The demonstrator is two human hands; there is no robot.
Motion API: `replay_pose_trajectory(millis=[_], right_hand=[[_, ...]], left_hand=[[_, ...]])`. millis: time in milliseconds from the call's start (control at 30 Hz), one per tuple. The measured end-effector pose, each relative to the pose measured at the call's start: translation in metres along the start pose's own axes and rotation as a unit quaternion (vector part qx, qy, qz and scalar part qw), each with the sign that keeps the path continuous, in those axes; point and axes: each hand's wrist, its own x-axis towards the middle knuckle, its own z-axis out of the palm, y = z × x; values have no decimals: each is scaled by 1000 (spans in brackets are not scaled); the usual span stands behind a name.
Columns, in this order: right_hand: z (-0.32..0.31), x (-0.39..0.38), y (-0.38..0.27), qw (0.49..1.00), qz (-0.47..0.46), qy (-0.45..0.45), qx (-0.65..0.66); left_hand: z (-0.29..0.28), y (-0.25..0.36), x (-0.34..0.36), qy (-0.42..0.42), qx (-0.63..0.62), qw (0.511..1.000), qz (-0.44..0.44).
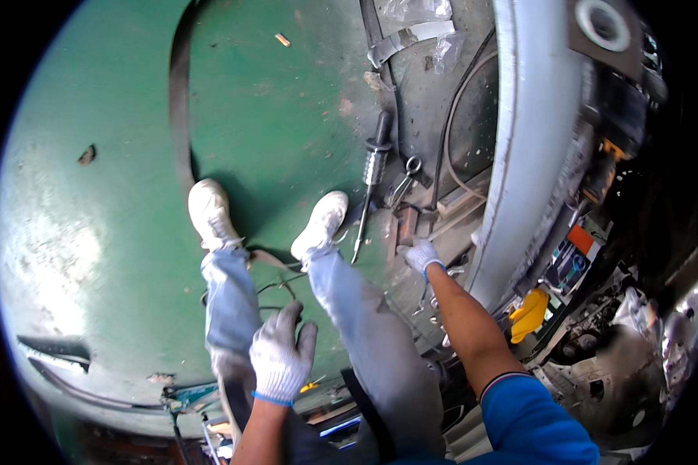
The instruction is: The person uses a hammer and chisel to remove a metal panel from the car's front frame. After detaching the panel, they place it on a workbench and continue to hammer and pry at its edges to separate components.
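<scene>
My left hand, in a white knit glove with a blue cuff, hangs in front of my legs. Its fingers are loosely bent, thumb apart, with nothing in them. My right hand, gloved the same way, reaches down to the floor beside a rusty brown metal block. Its small visible fingers look stretched toward the block, and I cannot make out anything held. Just past the block are a ring-ended metal clamp and a long rod tool with a black grip and ribbed metal sleeve.
A pale, curved vehicle panel rises close along my right arm. On the green floor a dark strap curves past my white shoes. Black cables and plastic scraps lie far right; a yellow object is beside my forearm.
</scene>
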Motion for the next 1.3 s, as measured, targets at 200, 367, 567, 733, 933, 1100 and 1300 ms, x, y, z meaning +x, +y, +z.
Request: replay_pose_trajectory(millis=[200, 367, 567, 733, 933, 1100, 1300], right_hand=[[-8, 90, 8, 988, 24, 67, -139], [-44, 136, -68, 983, 10, 99, -156], [-116, 223, -267, 906, -128, 377, 143], [-142, 309, -342, 847, -24, 310, 430], [-144, 248, -351, 656, -149, 21, 740], [-110, 76, -333, 604, -113, -72, 785], [-69, -123, -259, 686, -177, -192, 679]], left_hand=[[7, 21, 24, -57, -59, 996, 23], [-11, 39, 43, -57, -63, 996, 29], [-22, 58, 62, -52, -54, 996, 45], [-26, 62, 62, -67, -39, 994, 75], [-23, 44, 60, -32, -25, 998, 51], [-6, 39, 65, -43, -51, 994, -82], [10, 16, 52, -27, -142, 981, -132]])
